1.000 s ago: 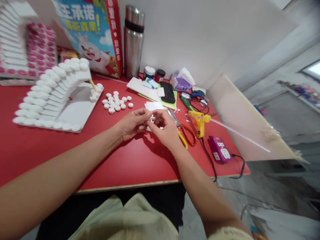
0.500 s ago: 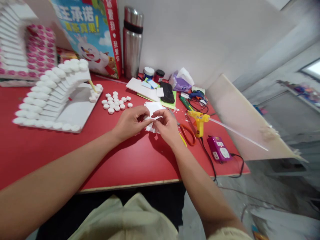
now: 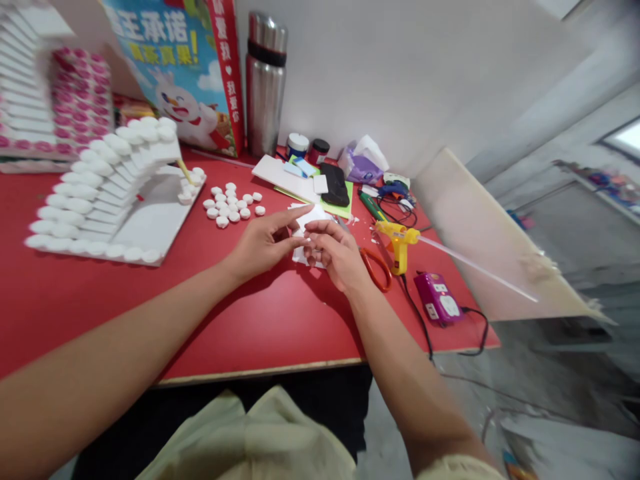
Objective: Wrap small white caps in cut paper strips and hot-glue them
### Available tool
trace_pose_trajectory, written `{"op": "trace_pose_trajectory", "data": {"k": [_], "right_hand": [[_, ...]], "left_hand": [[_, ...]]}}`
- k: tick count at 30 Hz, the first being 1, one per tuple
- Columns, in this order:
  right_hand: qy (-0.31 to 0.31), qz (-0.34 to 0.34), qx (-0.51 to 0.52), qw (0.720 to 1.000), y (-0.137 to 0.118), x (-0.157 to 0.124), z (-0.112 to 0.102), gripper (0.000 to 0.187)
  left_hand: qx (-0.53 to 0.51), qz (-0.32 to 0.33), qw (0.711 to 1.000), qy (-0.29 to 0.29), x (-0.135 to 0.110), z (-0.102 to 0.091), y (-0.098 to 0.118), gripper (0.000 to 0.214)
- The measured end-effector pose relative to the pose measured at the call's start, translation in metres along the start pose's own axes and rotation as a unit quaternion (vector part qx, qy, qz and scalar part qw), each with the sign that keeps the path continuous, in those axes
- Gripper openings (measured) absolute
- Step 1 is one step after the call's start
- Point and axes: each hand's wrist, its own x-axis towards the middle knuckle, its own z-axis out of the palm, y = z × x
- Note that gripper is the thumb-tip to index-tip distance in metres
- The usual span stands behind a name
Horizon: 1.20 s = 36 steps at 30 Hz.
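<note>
Left hand: the thumb and forefinger of the left hand (image 3: 267, 241) are held parted, the thumb tip close against the right fingertips; whether anything small is gripped cannot be told.
Right hand: the fingers of the right hand (image 3: 334, 250) are loosely curled; what they hold, if anything, is hidden.
White paper: the white paper (image 3: 318, 215) is spread beneath both hands, left of the glue gun (image 3: 400, 245).
Table: a red table (image 3: 240, 327) is seen, backed by a pale wall (image 3: 400, 80); grey floor (image 3: 390, 440) is shown below and right of the glue gun.
White rounds: about seventeen white rounds (image 3: 233, 208) are clustered well left of the glue gun.
Stepped models: two are counted, farther left: a white model (image 3: 145, 207) and a pink-and-white model (image 3: 83, 100).
Jars: two jars (image 3: 298, 145) are stood behind and left of the glue gun.
Flask: one steel flask (image 3: 267, 93) is set left of the jars.
Socket: one purple socket block (image 3: 437, 299) is placed just in front and right of the glue gun.
</note>
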Motion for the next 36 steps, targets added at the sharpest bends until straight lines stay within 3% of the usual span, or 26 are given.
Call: {"op": "trace_pose_trajectory", "data": {"k": [4,9,18,28,36], "right_hand": [[0.013,0.004,0.013,1.0,0.001,0.001,0.0,0.04],[0.014,0.058,0.031,0.998,0.001,0.002,-0.001,0.054],[-0.033,0.091,0.052,0.994,-0.003,-0.003,0.002,0.052],[-0.04,0.08,0.039,0.995,0.002,-0.001,0.002,0.047],[-0.036,0.066,-0.023,0.997,-0.006,-0.005,-0.003,0.054]], "left_hand": [[-0.019,-0.001,1.0,0.01,0.0,0.0,-0.002,0.051],[-0.074,-0.018,0.997,0.015,-0.001,0.003,0.003,0.04],[-0.151,-0.022,0.988,-0.013,0.0,0.009,0.005,0.02],[-0.19,-0.099,0.976,-0.047,-0.003,0.008,0.01,0.016],[-0.226,-0.182,0.957,-0.001,0.001,0.006,0.006,0.03]]}}
